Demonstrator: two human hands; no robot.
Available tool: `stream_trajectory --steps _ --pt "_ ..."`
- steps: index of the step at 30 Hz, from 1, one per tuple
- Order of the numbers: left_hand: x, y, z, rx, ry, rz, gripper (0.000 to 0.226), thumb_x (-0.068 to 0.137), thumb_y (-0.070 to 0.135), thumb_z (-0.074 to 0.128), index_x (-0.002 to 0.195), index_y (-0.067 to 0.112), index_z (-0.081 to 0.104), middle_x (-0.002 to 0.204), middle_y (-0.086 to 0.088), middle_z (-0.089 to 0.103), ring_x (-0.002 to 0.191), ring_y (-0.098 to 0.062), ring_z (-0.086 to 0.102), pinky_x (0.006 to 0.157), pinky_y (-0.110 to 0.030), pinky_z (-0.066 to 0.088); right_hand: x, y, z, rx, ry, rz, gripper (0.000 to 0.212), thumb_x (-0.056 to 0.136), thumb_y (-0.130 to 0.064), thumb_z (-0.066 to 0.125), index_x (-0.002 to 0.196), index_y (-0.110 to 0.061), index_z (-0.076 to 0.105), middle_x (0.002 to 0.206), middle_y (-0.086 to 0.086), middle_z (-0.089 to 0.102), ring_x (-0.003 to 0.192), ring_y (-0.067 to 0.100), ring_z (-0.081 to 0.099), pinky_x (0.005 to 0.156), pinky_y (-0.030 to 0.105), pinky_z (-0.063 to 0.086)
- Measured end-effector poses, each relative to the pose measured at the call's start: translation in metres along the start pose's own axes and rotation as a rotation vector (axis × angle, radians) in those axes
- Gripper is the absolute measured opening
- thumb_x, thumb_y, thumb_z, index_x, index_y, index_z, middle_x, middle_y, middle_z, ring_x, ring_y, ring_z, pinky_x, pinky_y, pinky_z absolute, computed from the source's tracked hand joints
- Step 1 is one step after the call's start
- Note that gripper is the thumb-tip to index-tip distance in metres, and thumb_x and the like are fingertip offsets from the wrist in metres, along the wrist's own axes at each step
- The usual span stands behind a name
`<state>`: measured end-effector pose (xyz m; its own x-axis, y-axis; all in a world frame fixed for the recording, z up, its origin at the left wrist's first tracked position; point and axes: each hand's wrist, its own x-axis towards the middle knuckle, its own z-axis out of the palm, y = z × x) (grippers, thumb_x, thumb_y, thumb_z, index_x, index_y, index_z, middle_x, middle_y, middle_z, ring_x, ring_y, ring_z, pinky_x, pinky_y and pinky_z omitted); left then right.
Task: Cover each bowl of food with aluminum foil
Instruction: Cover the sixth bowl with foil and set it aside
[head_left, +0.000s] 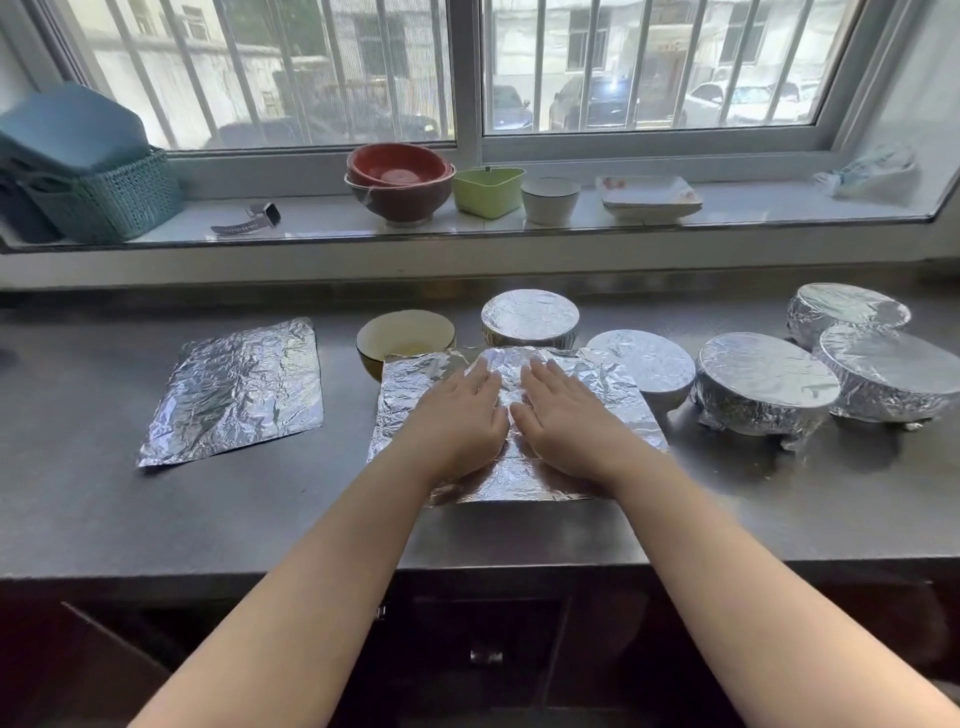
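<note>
Both hands are down flat on a crinkled square sheet of aluminum foil in the middle of the dark grey countertop. The left hand and right hand sit side by side, thumbs almost touching, fingers straight and pressing the sheet, not gripping anything.

Just behind the sheet's far left corner there's an uncovered cream bowl with a dark rim, something pale yellow at the bottom. Its near edge is tucked behind the foil. A second loose sheet of wrinkled foil lies flat off to the left, well apart from the hands.

Five bowls already have foil on: one foil-topped bowl at the back centre, one just right of the sheet, and three fully wrapped ones further right.

Up on the white windowsill sit stacked red bowls, a lime green container, a small white cup, white plates, a watch and a teal woven basket.
</note>
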<state>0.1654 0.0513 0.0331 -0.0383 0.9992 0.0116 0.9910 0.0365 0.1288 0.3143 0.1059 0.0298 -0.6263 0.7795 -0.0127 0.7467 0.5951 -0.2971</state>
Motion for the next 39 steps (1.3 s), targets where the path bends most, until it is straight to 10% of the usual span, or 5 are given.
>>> stream_trajectory --steps 39 --pt "0.016 -0.009 0.013 -0.190 0.046 -0.011 0.055 0.103 0.029 0.025 0.154 0.009 0.017 0.162 -0.005 0.011 0.149 -0.012 0.007 0.121 -0.030 0.005 0.009 0.003 0.005 0.240 0.093 0.038 0.051 0.106 -0.025 0.027 0.153 -0.007 0.027 0.162 0.005 0.023 0.149 0.012 0.016 0.116 0.020 0.006"
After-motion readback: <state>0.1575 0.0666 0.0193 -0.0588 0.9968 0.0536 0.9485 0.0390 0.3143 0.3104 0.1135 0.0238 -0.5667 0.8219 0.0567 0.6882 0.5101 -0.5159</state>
